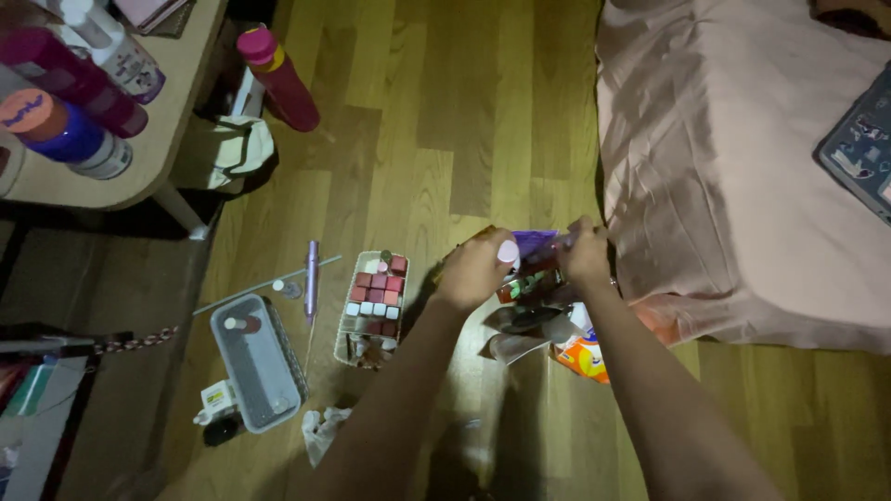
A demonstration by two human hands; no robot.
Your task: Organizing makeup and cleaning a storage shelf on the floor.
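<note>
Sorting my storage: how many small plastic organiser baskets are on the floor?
2: a grey basket at left, and a white basket of pink boxes beside the left hand. Others may be hidden.

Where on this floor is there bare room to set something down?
Bare wood floor lies open between the pink bottle and the bed. It is crowded lower down: grey tray, lipstick organizer, and the pile under the left hand and right hand, which hold a purple package.

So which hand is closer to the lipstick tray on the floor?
Left. The left hand is just right of the lipstick tray; the right hand is farther right, beyond it.
</note>
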